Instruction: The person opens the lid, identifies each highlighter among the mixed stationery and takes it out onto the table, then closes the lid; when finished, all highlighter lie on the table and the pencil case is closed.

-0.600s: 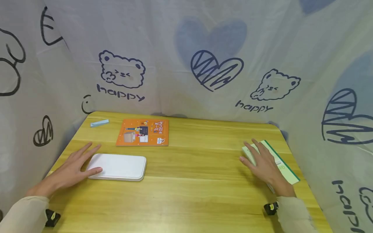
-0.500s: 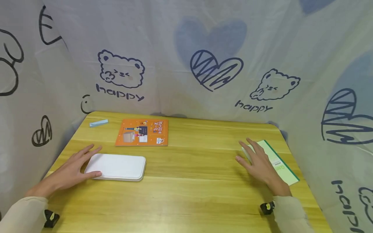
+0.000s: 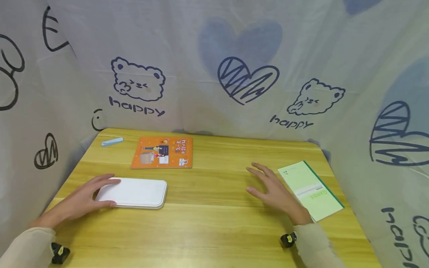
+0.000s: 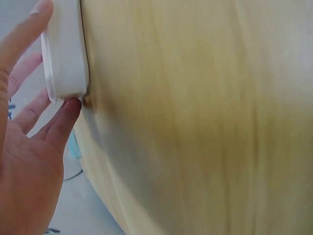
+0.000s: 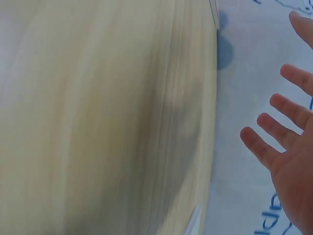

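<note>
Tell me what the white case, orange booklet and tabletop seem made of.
White case: probably plastic or coated metal, smooth with rounded edges.
Orange booklet: likely paper or card, thin, with printed pictures; gloss unclear.
Tabletop: wood or wood-look laminate, showing streaked grain and a soft sheen.

I log one white case (image 3: 135,192), rectangular, round-cornered, lying flat, lengthwise across the counter's (image 3: 207,230) left side.

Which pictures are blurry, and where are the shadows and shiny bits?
Head view: fairly clear, "Gambit" readable on the green pad, a pale shine on the wooden table; left wrist view: soft, smeary wood grain, a dark shadow beside the white case; right wrist view: soft wood grain too, a broad, fuzzy shadow on the table.
</note>
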A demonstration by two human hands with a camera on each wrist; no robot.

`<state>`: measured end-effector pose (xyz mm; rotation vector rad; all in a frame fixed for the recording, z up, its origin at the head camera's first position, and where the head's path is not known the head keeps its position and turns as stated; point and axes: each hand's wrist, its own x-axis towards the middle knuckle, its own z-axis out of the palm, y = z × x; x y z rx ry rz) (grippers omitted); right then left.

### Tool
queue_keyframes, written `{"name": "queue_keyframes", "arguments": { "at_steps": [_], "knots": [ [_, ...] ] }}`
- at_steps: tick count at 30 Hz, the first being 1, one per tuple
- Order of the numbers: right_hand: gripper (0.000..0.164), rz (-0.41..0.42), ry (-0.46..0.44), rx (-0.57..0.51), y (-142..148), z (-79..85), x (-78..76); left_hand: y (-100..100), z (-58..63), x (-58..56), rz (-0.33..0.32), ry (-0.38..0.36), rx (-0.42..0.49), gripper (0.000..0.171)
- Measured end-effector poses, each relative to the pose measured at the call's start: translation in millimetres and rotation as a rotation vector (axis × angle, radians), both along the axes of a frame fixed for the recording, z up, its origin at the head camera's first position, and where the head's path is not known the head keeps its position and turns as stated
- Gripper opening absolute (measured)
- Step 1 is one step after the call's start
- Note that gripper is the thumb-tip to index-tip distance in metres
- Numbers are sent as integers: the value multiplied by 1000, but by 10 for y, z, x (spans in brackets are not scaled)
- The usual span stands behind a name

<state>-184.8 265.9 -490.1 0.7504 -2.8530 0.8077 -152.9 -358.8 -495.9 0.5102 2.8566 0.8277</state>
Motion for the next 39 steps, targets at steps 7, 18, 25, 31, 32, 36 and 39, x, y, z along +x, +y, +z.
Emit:
{"name": "queue_keyframes", "arguments": {
  "at_steps": [7,18,25,31,32,36,39],
  "knots": [
    [71,77,-40,2,-340,0,-49,327,-17,-14,-10,21,-19,76],
    [76,175,-163,-1,-889,-37,-78,954,-24,-27,-9,9,1,78],
    [82,273,-259,40,-1150,-127,-55,1264,-45,-16,-47,37,14,76],
    [89,322,-297,132,-1237,-151,18,1370,-46,-1,-109,67,22,79],
    [89,323,-296,139,-1242,-154,31,1376,-49,4,-116,71,23,79],
    [84,322,-283,157,-1221,-150,67,1401,-57,25,-148,78,17,80],
    [82,331,-263,176,-1169,-148,93,1430,-64,44,-185,85,10,80]
  ]
}}
